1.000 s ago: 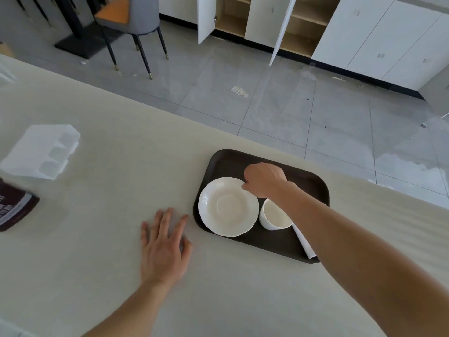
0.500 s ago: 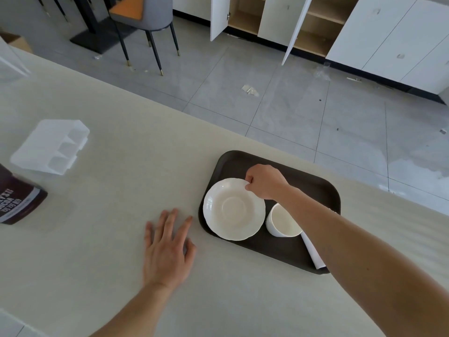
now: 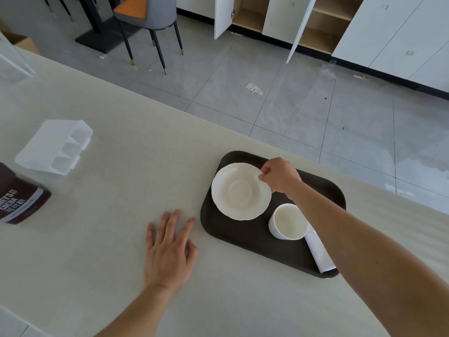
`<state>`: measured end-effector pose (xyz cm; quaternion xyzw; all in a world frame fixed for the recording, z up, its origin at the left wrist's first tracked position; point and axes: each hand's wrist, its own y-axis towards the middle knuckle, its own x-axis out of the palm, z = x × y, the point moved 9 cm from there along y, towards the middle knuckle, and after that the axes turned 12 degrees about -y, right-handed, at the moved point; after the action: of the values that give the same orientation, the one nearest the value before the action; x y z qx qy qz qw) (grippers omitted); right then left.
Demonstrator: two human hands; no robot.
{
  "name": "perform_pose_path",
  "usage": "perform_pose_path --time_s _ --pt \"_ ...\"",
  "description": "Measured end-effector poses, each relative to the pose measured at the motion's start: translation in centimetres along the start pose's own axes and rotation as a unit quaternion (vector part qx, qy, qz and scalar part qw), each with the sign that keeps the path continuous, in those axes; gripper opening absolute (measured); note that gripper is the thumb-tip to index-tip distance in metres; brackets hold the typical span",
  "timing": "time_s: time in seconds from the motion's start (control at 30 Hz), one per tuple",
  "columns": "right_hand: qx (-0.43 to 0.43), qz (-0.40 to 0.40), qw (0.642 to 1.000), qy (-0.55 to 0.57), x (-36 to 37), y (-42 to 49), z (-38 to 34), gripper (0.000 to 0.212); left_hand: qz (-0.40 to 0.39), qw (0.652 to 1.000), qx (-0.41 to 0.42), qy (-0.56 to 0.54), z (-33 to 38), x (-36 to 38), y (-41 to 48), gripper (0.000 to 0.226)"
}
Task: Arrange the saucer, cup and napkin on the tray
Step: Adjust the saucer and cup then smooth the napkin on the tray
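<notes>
Our left hand lies flat and spread on the table, holding nothing. On the tray, our right hand pinches the saucer rim; a loose pinch could drop it against the cup beside the napkin.

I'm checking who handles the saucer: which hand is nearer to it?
The right hand: it pinches the far right rim of the saucer on the tray. The left hand lies flat on the table, off the tray, nearer the person.
</notes>
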<state>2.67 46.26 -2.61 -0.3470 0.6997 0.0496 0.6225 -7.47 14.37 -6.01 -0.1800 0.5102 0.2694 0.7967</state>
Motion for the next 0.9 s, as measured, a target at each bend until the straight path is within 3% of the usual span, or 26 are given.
perform_pose_path --time_s 0.33,0.9 --pt "0.101 0.010 0.986 0.128 0.5 0.6 3.0 0.006 -0.005 1.000 -0.004 0.004 -0.1 0.1 0.0 0.052" --pt "0.180 0.005 0.948 0.261 1.6 0.3 4.6 0.005 -0.013 1.000 -0.004 0.005 -0.2 0.2 0.0 0.052"
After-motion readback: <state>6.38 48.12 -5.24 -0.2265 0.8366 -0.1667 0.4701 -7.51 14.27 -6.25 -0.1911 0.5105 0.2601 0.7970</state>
